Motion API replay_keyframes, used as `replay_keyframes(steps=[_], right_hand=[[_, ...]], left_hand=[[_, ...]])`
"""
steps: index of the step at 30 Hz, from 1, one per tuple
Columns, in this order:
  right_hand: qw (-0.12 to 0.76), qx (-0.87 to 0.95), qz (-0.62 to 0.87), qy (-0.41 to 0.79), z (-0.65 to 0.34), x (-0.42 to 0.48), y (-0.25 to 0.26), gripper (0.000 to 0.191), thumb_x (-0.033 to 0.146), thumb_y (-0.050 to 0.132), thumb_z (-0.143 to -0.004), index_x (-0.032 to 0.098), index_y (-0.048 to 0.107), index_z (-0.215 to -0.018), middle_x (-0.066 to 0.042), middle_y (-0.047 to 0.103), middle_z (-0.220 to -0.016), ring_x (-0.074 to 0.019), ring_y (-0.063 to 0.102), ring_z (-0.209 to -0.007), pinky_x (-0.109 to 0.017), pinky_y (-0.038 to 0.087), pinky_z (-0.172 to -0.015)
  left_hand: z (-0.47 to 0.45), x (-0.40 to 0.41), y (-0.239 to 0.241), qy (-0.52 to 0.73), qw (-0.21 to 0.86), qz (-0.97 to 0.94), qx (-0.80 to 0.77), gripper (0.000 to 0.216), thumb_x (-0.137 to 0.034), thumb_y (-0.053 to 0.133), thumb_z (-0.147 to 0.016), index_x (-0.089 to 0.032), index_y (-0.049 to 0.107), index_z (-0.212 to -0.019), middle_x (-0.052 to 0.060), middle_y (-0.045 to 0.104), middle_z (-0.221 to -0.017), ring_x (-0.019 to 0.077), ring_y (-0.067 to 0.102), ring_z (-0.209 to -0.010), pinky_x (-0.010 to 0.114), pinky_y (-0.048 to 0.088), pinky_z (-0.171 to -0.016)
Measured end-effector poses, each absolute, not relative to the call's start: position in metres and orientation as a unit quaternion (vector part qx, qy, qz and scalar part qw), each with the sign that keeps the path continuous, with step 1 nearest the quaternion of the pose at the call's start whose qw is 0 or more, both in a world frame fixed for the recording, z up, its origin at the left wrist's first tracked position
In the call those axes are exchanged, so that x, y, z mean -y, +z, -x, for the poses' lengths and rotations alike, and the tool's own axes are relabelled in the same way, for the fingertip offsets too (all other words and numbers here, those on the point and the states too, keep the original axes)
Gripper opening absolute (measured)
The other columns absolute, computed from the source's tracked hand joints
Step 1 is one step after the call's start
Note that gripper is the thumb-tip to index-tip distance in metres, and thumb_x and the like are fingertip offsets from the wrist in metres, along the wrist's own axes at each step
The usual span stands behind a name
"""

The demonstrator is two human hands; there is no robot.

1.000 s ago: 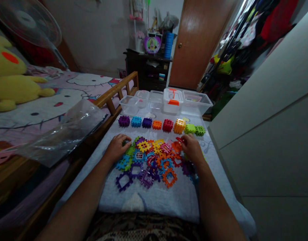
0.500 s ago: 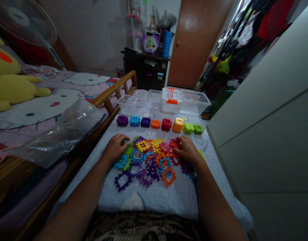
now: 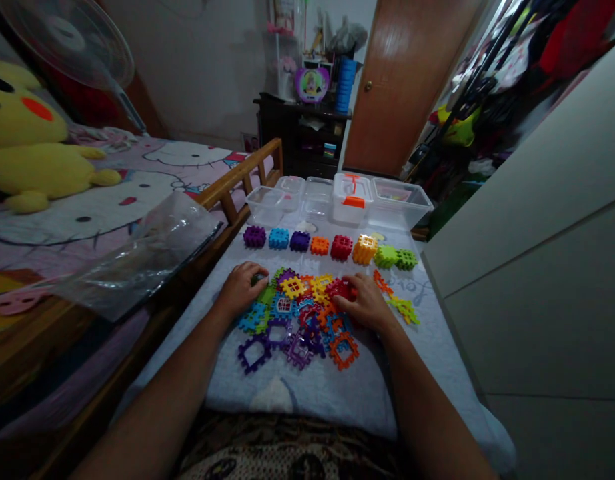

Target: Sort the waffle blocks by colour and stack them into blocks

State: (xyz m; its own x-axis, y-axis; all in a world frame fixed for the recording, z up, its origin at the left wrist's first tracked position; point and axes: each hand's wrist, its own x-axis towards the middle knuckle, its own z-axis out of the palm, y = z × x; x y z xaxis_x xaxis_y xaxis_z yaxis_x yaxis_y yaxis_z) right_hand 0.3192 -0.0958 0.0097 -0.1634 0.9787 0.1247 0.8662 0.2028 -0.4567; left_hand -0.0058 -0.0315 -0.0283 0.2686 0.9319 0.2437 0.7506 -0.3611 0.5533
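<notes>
A heap of flat, toothed plastic tiles (image 3: 301, 313) in many colours lies on a pale cloth (image 3: 317, 390) in front of me. My left hand (image 3: 240, 288) rests curled on the heap's left edge, its fingers closed over a dark green tile (image 3: 258, 279). My right hand (image 3: 366, 303) lies on the heap's right side, fingertips pinching a red tile (image 3: 340, 289). An orange tile (image 3: 382, 282) and a green tile (image 3: 405, 309) lie loose to the right of that hand. Behind the heap stands a row of assembled cubes (image 3: 332, 247), purple through orange to green.
Several clear plastic boxes (image 3: 337, 200) stand at the cloth's far end. A wooden bed rail (image 3: 232, 183), a clear plastic bag (image 3: 147, 257) and a yellow plush toy (image 3: 32, 140) are on the left. A white wall (image 3: 532, 253) runs close on the right.
My right hand slid left across the heap, from its right edge to a red tile near the middle, uncovering the orange and green tiles. My left hand stayed put.
</notes>
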Motion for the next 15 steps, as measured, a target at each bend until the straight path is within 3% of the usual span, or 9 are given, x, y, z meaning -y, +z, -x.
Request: replay_keyframes(steps=[7, 15], right_hand=[[0.165, 0.759, 0.622, 0.097, -0.31, 0.095, 0.012, 0.027, 0.04, 0.064, -0.086, 0.019, 0.07, -0.101, -0.01, 0.064, -0.097, -0.0255, 0.058, -0.095, -0.037, 0.045, -0.087], [0.129, 0.749, 0.645, 0.081, -0.303, 0.094, 0.014, 0.041, 0.047, 0.065, -0.084, 0.016, 0.069, -0.111, -0.014, 0.07, -0.103, -0.0308, 0.058, -0.098, -0.041, 0.042, -0.088]], left_hand=[[0.006, 0.031, -0.03, 0.273, 0.167, -0.782, -0.535, 0.022, -0.037, 0.053, -0.085, -0.02, 0.066, -0.091, 0.008, 0.067, -0.101, 0.0271, 0.06, -0.101, 0.043, 0.046, -0.096], [0.006, 0.032, -0.029, 0.272, 0.168, -0.783, -0.534, 0.022, -0.036, 0.053, -0.085, -0.02, 0.067, -0.09, 0.008, 0.067, -0.101, 0.0269, 0.06, -0.101, 0.042, 0.045, -0.096]])
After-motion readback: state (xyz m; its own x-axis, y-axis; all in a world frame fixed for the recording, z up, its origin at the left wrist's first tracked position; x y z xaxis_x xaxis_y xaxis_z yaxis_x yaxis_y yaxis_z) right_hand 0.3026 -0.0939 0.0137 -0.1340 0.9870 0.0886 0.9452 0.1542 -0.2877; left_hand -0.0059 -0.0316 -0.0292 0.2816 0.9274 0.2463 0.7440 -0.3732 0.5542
